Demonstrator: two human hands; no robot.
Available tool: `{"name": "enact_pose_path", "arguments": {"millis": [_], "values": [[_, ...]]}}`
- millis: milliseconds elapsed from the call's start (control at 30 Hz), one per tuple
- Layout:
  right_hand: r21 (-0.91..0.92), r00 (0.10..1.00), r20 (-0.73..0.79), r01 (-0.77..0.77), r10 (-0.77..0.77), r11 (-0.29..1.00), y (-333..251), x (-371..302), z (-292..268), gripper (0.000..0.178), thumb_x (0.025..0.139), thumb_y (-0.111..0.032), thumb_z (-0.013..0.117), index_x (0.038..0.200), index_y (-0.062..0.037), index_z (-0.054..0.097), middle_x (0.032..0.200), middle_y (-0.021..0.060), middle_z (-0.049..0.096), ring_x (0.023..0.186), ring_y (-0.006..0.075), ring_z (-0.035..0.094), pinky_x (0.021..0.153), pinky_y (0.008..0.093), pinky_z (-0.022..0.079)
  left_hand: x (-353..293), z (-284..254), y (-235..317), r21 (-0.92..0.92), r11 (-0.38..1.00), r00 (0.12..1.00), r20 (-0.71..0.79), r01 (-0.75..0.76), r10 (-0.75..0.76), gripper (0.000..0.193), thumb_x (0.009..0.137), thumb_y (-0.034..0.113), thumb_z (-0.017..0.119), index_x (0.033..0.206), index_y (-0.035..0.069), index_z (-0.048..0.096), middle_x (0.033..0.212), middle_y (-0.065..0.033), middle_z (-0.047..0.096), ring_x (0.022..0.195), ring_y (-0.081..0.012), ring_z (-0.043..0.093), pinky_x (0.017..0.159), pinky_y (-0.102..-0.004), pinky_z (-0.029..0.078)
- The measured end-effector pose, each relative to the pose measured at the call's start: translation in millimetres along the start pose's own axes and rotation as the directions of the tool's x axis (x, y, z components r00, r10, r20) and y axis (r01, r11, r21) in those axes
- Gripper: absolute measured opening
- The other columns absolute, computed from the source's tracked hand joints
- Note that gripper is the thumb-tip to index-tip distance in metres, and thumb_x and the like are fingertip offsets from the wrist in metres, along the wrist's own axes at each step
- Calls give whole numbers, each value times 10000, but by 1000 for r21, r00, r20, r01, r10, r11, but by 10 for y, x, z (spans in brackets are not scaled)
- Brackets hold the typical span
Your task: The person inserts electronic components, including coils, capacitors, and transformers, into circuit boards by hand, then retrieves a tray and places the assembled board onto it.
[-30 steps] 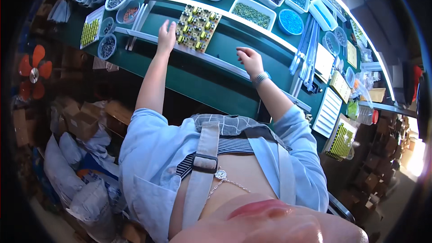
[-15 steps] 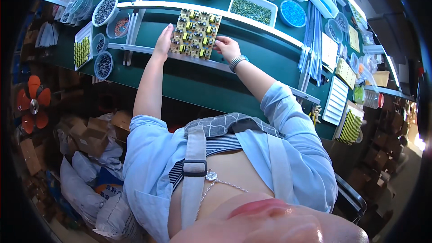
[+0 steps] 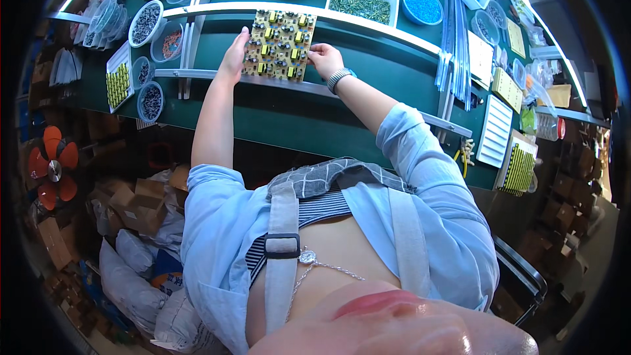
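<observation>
A tan circuit board panel (image 3: 279, 45), dotted with yellow blocks and small dark parts, stands between my hands above the green bench. Along its left edge lies my left hand (image 3: 235, 59), thumb pointing up and the other fingers partly hidden; it is closed on the board. My right hand (image 3: 325, 62), with a metal-band watch on the wrist, pinches the right edge with bent fingers. A metal rail (image 3: 213, 74) runs across the bench just below the panel.
Behind the panel, a second rail (image 3: 368, 25) crosses the bench. White tubs and round bowls of small components, such as a blue-filled bowl (image 3: 422, 5), line the far side. Thin strips (image 3: 453, 46) hang at right. An orange fan (image 3: 54, 169) and cartons (image 3: 141, 204) are at lower left.
My view has tilted slightly, so the bench shifts a little up and left in the picture. Both hands keep their hold on the board.
</observation>
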State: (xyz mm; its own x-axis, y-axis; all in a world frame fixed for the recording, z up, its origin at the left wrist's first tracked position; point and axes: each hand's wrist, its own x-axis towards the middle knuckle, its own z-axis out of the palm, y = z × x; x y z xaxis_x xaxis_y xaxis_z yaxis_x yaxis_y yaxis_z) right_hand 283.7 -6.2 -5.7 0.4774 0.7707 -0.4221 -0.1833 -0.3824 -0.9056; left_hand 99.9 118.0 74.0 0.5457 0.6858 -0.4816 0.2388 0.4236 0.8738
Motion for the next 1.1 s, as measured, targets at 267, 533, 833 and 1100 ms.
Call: {"name": "enact_pose_path", "arguments": {"millis": [267, 533, 833, 1100], "values": [[52, 994, -30, 102, -101, 993, 50, -23, -61, 185, 859, -67, 623, 1011, 38, 614, 850, 84, 673, 730, 136, 649, 690, 265, 525, -91, 24, 67, 19, 1000, 1000, 14, -10, 10, 871, 892, 670, 342, 1487, 73, 124, 1552, -132, 118, 1426, -326, 66, 1090, -570, 60], [154, 992, -35, 129, -125, 980, -427, -813, -779, 205, 886, -72, 606, 1049, 52, 595, 911, 82, 660, 785, 135, 643, 755, 256, 519, -621, 591, 479, 78, 994, 981, 187, -73, 57, 916, 895, 675, 331, 1484, 29, 57, 1554, -148, 77, 1425, -294, 83, 1101, -504, 117], [287, 949, -253, 258, -187, 923, -96, -1827, -2555, 212, 889, -72, 609, 1071, 38, 603, 934, 69, 658, 801, 121, 635, 753, 247, 516, -899, 2406, 469, 147, 988, 861, 506, -43, -38, 919, 903, 648, 355, 1483, 22, 14, 1561, -136, 36, 1424, -251, 95, 1093, -454, 170], [188, 900, -427, 185, -90, 965, 849, -2497, -4208, 223, 902, -94, 592, 1088, 28, 605, 965, 58, 658, 843, 115, 631, 758, 246, 508, -795, 4254, -434, 145, 987, 693, 718, -66, -59, 854, 916, 599, 390, 1489, 55, 65, 1529, -104, 165, 1354, -222, 237, 1047, -443, 257]]}}
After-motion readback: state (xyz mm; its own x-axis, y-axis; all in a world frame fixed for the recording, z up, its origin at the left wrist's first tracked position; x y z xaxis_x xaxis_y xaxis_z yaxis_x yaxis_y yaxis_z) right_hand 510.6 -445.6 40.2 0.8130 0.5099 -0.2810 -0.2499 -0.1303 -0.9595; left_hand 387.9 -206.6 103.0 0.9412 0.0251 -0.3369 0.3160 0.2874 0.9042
